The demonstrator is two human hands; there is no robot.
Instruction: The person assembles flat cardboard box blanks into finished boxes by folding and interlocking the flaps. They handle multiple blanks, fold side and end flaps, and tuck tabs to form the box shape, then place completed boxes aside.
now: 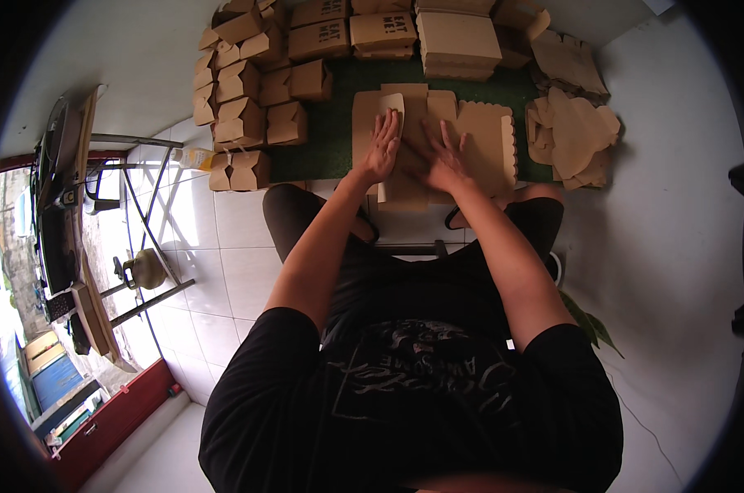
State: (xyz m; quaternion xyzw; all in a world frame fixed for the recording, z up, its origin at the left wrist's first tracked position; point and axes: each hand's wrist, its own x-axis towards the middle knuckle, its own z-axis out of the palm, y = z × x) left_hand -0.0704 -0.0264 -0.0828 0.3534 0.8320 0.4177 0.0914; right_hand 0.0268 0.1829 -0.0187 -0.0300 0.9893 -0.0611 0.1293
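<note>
A flat brown cardboard box blank [483, 148] lies spread on the green table top, its right edge scalloped. On its left part a narrow flap stands folded up, and my left hand [380, 148] presses against it with the fingers held straight. My right hand [448, 156] rests on the middle of the blank, fingers spread. Neither hand grips anything. The underside of the blank and the creases beneath my palms are hidden.
Small folded cartons [240, 122] stand stacked at the left, with larger printed boxes [318, 39] behind. A pale open box [458, 41] sits at the back. Flat cardboard pieces [573, 127] pile up at the right. A bottle [195, 158] stands beyond the table's left edge.
</note>
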